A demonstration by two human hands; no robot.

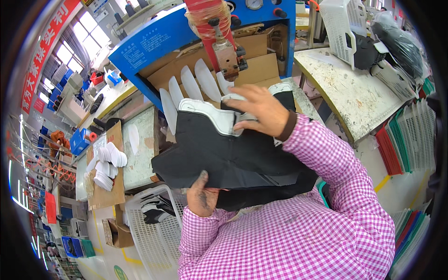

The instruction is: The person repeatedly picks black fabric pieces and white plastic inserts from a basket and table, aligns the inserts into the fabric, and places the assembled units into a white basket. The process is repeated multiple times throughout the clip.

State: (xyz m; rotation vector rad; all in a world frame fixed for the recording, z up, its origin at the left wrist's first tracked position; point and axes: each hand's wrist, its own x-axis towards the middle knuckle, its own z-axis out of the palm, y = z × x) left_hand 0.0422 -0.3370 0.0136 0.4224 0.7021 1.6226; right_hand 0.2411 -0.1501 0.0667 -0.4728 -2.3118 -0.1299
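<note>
My left hand grips the near edge of a stack of black shoe-upper pieces, thumb on top and fingers hidden beneath. The pieces lie close to my body, overlapping each other. White reinforcement with a curved edge lines their far side. My right hand is over this white far edge with its fingers and thumb apart. Its fingertips are near or on the edge; contact is hard to tell. Just past my right hand stands the metal head of a blue machine.
White curved pieces stand in a row in the machine's cardboard-lined opening. More white pieces lie on cardboard at left. A white basket holds black-and-white parts below. A worn table stands at right, near upright stacked baskets.
</note>
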